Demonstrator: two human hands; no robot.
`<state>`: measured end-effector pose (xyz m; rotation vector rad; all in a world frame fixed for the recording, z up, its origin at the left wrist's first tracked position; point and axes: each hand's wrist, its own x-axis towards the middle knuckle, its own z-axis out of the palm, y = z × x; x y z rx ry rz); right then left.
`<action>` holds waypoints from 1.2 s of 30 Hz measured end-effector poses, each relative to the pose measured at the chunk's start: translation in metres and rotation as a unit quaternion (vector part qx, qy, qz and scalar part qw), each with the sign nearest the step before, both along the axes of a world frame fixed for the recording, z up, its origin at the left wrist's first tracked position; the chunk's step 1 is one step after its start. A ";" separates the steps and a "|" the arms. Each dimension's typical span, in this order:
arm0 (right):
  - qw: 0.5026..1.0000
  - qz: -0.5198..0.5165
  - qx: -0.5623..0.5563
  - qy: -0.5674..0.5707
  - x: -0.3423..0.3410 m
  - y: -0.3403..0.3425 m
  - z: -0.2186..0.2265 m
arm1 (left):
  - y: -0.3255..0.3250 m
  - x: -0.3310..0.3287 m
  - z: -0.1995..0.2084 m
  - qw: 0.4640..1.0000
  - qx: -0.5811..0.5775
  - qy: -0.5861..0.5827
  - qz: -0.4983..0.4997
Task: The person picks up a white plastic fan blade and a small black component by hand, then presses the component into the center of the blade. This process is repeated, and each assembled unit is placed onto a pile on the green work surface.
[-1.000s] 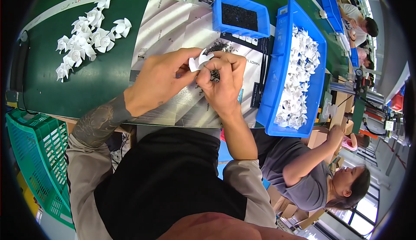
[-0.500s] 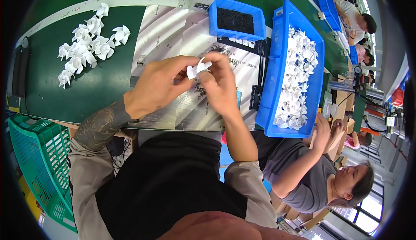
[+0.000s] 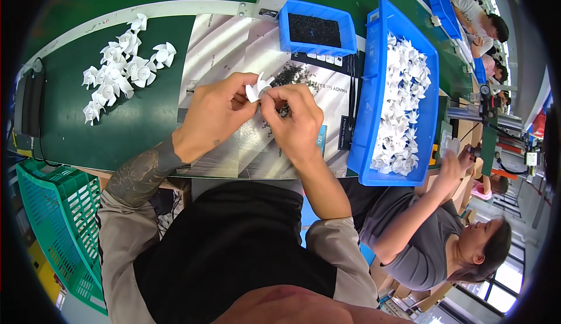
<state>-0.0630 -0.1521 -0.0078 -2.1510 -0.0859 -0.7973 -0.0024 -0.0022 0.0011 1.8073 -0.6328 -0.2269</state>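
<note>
Between my two hands, over the printed sheet, is a small white fan blade wheel (image 3: 258, 89). My left hand (image 3: 217, 110) pinches it from the left, fingers closed. My right hand (image 3: 294, 118) meets it from the right with thumb and forefinger pressed together at its hub; whether a small part is between those fingertips is hidden. Under and beyond my hands, tiny black parts (image 3: 292, 73) lie scattered on the printed sheet (image 3: 219, 43). A loose group of white fan wheels (image 3: 111, 78) rests on the green table at the left.
A small blue bin (image 3: 355, 42) of tiny black parts stands at the back. Right of the sheet, a large blue bin (image 3: 365, 107) holds many white fan wheels. A green crate (image 3: 58, 219) is at lower left. A co-worker (image 3: 423, 236) sits at the right.
Both hands have shifted slightly left with the fan wheel, which has turned. My right fingers have drawn in from around it to its hub. The co-worker's hands have moved.
</note>
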 end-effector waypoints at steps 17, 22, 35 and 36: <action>0.997 -0.028 0.024 0.074 -0.009 -0.009 0.005 | -0.007 0.008 -0.012 0.996 -0.017 0.089 -0.005; 0.979 -0.163 -0.037 0.120 0.008 -0.023 -0.012 | -0.004 0.009 0.005 0.976 -0.104 0.190 -0.005; 0.956 -0.234 0.053 0.170 0.000 -0.029 -0.005 | -0.165 -0.046 0.053 0.938 0.094 -0.203 -0.264; 0.947 -0.255 0.073 0.181 0.003 -0.026 -0.002 | -0.123 -0.026 0.058 0.928 0.135 -0.236 -0.255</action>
